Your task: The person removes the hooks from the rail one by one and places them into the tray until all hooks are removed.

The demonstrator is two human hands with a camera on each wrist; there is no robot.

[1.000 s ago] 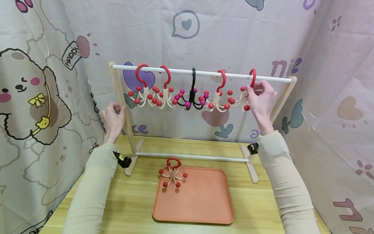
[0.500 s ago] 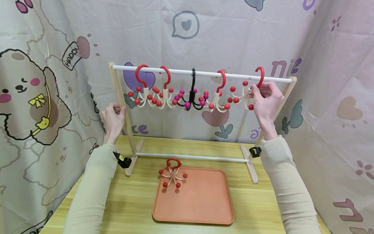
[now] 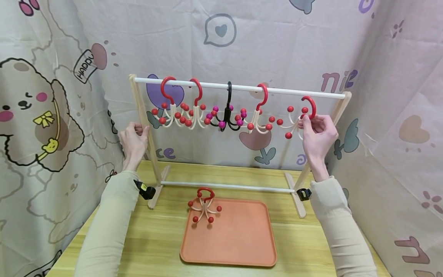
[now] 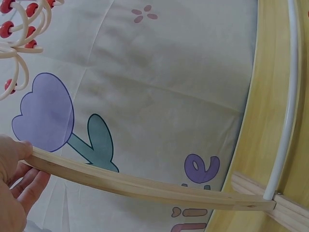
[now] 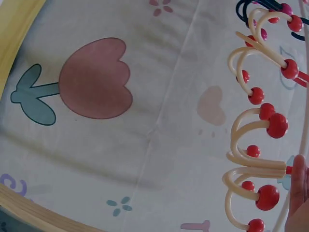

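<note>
Just below a white rail (image 3: 214,85), the right hand (image 3: 320,132) pinches a red-hooked hanger (image 3: 314,108); the left hand (image 3: 133,141) grips a wooden post (image 4: 120,183), fingertips (image 4: 41,181) clear in the left wrist view. Only the head view shows an orange tray (image 3: 238,240) bearing another hanger (image 3: 205,207).

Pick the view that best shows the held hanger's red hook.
The head view: the red hook curves clearly above the right hand. The right wrist view catches only a red sliver beside the hand; the left wrist view shows none of it.
</note>
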